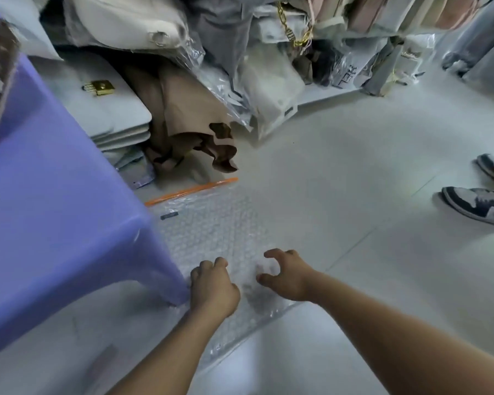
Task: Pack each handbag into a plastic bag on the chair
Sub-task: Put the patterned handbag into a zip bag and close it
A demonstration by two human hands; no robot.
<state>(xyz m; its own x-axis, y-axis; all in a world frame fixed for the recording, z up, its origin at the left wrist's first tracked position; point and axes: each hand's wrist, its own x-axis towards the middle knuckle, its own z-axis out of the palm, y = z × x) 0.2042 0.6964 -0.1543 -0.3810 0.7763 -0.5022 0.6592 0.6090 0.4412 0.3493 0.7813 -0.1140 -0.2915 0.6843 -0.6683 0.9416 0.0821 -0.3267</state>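
Now we curl L hand (213, 289) & R hand (285, 276) over bubble-wrap plastic bag (220, 229), lower center, its near end btwn them, beside purple chair (54, 223); can't tell if gripped.

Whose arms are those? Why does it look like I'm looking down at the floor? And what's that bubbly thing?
The camera sits on a person's head, so you see what they see as they look down. The two arms are theirs. Their left hand and right hand reach down to a clear bubble bag with an orange strip along its far edge. It lies flat on the floor beside a purple chair. The fingers are curled over the bag, but I cannot tell if they grip it yet. Behind it, a white handbag with a gold clasp lies among a pile of other bags. The shoes on the right belong to someone else.
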